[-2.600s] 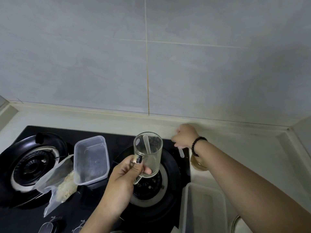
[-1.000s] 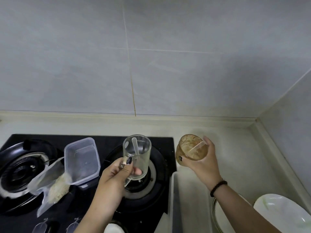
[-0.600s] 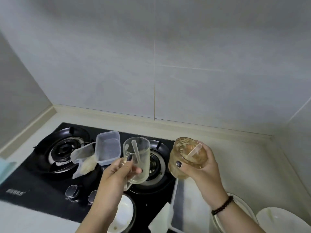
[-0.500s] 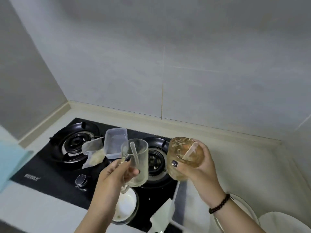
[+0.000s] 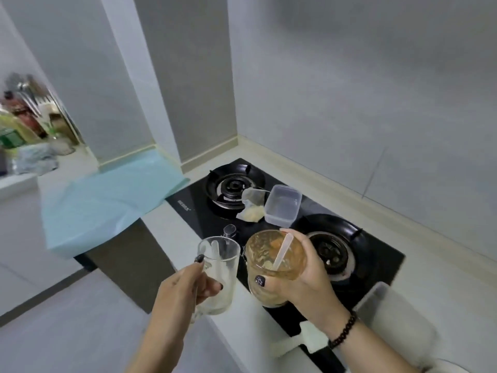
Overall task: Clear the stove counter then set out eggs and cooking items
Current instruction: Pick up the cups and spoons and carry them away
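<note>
Left hand (image 5: 185, 286) gripping clear glass mug (image 5: 219, 275); right hand (image 5: 304, 281) wrapped around stained glass (image 5: 274, 265), both raised.

A small white brand mark (image 5: 184, 209) is printed on the black glass stove (image 5: 199, 211) at its nine-o'clock corner, too blurred to read.

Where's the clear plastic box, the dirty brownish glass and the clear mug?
Clear plastic box (image 5: 283, 205), head view, its inside floor.
Dirty brownish glass (image 5: 262, 258), head view, its stained wall.
Clear glass mug (image 5: 226, 267), head view, its side wall.
</note>
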